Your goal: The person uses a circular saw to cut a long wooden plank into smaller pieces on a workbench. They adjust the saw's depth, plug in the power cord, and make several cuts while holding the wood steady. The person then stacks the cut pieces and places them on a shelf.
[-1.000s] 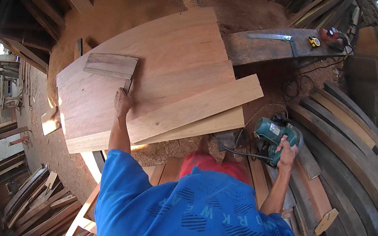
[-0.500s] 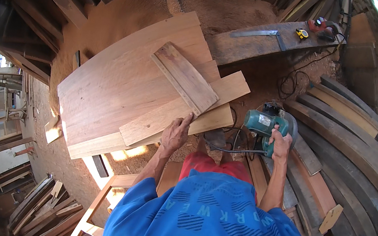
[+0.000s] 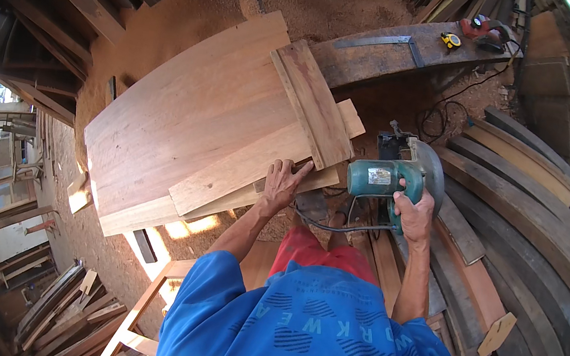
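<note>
My right hand (image 3: 417, 213) grips the handle of a teal circular saw (image 3: 375, 178), held just right of the boards' near right corner. My left hand (image 3: 282, 185) rests with fingers apart on a long pale plank (image 3: 229, 165), its fingertips at the lower end of a short board with a raised strip (image 3: 309, 102). That short board lies at a slant across the plank and a wide plywood panel with a curved edge (image 3: 174, 116). Another pale piece of wood lies partly hidden beneath the plank's near edge.
A dark bench beam (image 3: 364, 66) behind bears a metal square (image 3: 382, 41), a yellow tape measure (image 3: 451, 40) and a red tool (image 3: 475, 27). Curved timbers (image 3: 517, 216) are stacked right, offcuts (image 3: 78, 324) lower left, a wooden frame (image 3: 140, 317) below. Black cord (image 3: 437, 119) coils on sawdust.
My left hand has moved right and swung the short board rightward onto the end of the plank. The saw in my right hand has shifted left, closer to the boards.
</note>
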Available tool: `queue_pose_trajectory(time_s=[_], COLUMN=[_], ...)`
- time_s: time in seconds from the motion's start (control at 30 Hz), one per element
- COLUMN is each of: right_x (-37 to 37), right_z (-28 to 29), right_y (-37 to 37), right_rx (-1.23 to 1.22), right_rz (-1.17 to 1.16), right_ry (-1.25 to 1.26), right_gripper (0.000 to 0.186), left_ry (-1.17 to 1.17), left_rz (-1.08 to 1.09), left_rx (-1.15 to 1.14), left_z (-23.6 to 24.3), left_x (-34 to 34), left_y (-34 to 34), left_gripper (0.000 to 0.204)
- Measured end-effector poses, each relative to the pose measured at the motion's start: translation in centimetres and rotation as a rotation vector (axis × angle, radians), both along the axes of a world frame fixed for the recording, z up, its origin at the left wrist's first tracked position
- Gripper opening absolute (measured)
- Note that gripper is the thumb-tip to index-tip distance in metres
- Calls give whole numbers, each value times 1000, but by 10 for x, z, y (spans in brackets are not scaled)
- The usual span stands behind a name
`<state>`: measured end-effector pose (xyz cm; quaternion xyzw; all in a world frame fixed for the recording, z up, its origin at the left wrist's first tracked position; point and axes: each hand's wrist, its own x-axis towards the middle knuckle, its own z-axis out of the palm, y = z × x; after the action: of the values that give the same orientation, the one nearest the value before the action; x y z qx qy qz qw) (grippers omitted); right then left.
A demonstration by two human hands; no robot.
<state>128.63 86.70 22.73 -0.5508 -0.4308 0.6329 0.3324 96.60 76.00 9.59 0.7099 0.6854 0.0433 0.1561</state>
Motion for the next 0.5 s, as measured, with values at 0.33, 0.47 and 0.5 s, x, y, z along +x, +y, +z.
queue_pose_trajectory(time_s=[0.33, 0.47, 0.5], right_x=[-5, -13, -15], right_z=[3, 5, 3], right_y=[10, 13, 14], right_rx=[30, 40, 53], right_rz=[131, 195, 203], right_ry=[-53, -48, -43], right_gripper=[33, 33, 33], left_ry=[30, -37, -36], left_rz=[2, -13, -11], left_rx=[210, 139, 121], left_z=[-12, -21, -21], left_x=[-5, -14, -14], left_y=[15, 15, 15], left_gripper=[71, 69, 70])
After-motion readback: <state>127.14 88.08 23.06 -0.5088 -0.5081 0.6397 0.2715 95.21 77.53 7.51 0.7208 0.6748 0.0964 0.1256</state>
